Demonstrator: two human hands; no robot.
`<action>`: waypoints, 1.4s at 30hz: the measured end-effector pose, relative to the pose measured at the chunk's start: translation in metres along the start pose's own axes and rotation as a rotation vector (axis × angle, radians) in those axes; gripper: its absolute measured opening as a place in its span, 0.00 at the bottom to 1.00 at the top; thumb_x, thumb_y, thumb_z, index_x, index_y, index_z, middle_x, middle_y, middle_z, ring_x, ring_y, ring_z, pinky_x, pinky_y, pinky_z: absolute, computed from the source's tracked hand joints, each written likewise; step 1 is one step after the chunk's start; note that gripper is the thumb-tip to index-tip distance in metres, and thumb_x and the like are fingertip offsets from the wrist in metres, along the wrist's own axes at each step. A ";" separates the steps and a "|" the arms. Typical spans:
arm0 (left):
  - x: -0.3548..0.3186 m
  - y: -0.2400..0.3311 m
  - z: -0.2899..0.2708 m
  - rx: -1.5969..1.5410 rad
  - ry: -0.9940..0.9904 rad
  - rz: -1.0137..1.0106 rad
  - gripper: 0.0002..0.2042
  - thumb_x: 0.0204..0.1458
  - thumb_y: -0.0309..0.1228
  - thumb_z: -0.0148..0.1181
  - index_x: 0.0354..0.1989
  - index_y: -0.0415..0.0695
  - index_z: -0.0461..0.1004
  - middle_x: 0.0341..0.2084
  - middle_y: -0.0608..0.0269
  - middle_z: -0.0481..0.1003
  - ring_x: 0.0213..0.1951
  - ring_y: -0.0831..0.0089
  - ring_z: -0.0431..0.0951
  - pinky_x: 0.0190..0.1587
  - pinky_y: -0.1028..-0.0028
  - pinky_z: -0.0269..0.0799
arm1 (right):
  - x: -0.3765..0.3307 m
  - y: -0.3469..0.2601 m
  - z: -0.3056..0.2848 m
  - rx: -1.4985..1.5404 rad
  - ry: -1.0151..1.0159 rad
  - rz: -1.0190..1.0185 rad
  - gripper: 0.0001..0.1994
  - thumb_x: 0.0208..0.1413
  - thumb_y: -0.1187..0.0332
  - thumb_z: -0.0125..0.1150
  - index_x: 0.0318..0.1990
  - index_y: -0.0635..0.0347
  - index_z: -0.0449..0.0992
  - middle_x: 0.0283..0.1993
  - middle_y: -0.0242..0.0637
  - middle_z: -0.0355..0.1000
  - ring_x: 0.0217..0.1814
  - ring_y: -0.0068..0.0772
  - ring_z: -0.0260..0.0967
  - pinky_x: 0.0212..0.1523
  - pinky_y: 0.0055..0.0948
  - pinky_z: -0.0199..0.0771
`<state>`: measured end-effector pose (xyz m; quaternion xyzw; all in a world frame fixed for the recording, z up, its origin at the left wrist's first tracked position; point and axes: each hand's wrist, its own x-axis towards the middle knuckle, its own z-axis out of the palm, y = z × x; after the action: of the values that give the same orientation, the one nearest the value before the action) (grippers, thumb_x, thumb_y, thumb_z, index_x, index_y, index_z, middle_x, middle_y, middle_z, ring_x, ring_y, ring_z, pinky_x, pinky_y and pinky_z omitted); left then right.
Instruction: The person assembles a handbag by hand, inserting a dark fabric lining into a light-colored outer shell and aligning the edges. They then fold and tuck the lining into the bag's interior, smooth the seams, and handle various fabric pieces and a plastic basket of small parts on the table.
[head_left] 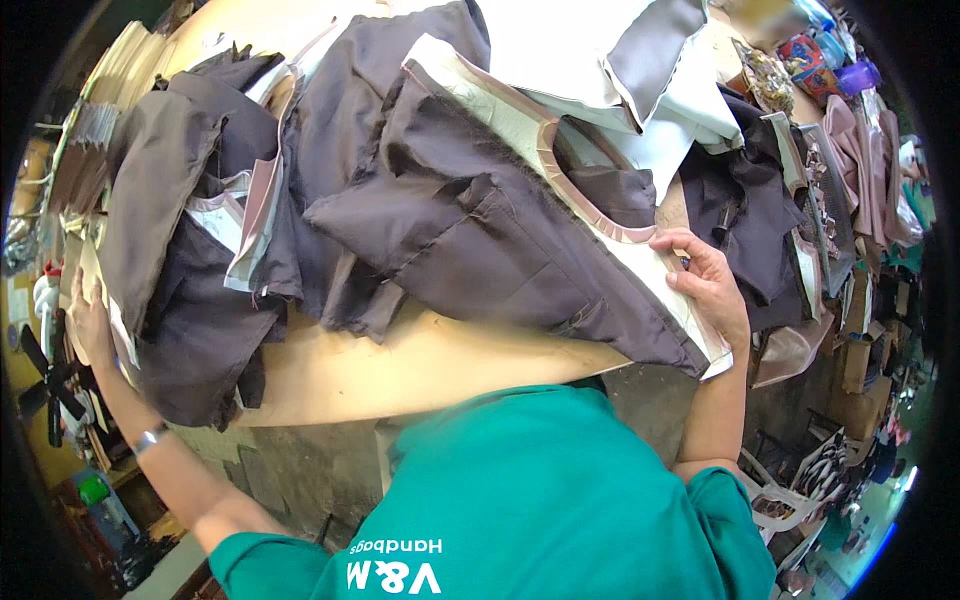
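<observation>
My right hand point(708, 282) grips the right edge of a dark brown fabric piece point(480, 230) with a pale lining and pink trim, which lies across a tan wooden table point(420, 365). My left hand point(88, 320) rests flat at the table's left edge, against a stack of brown fabric pieces point(175, 260) that hangs over the side. A watch sits on my left wrist. More brown and grey pieces lie piled between the two hands.
White and grey fabric point(610, 60) lies at the back of the table. Dark and pink pieces point(790, 200) pile up at the right, with coloured containers point(815, 50) behind. A small fan point(45, 380) stands at the left. White plastic chairs point(790, 490) stand lower right.
</observation>
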<state>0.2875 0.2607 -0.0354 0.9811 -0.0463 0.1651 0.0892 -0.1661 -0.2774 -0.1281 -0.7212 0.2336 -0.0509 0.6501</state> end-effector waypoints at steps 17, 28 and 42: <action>-0.181 0.287 0.190 -0.154 -0.335 0.588 0.23 0.53 0.45 0.42 0.57 0.55 0.57 0.59 0.63 0.53 0.60 0.51 0.49 0.50 0.33 0.42 | -0.028 -0.086 0.032 -0.177 -0.935 -0.523 0.21 0.37 0.80 0.54 0.45 0.59 0.74 0.44 0.48 0.70 0.39 0.42 0.71 0.36 0.28 0.74; -0.100 0.251 0.192 -1.297 -0.254 -0.047 0.12 0.54 0.31 0.48 0.42 0.35 0.67 0.34 0.56 0.72 0.37 0.73 0.72 0.41 0.76 0.66 | -0.014 -0.075 0.066 -0.257 -0.874 -0.452 0.23 0.37 0.82 0.53 0.48 0.63 0.70 0.47 0.45 0.69 0.45 0.43 0.69 0.44 0.29 0.70; -0.239 0.314 0.032 -0.975 -1.057 0.890 0.19 0.37 0.41 0.64 0.28 0.37 0.67 0.16 0.52 0.65 0.17 0.57 0.65 0.22 0.70 0.61 | 0.048 -0.055 0.051 0.542 -0.671 0.142 0.22 0.43 0.72 0.60 0.49 0.67 0.64 0.39 0.38 0.68 0.41 0.23 0.65 0.44 0.22 0.65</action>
<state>0.0352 -0.0387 -0.0946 0.6711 -0.5303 -0.3342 0.3959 -0.0898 -0.2471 -0.0941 -0.4832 0.0367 0.1713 0.8578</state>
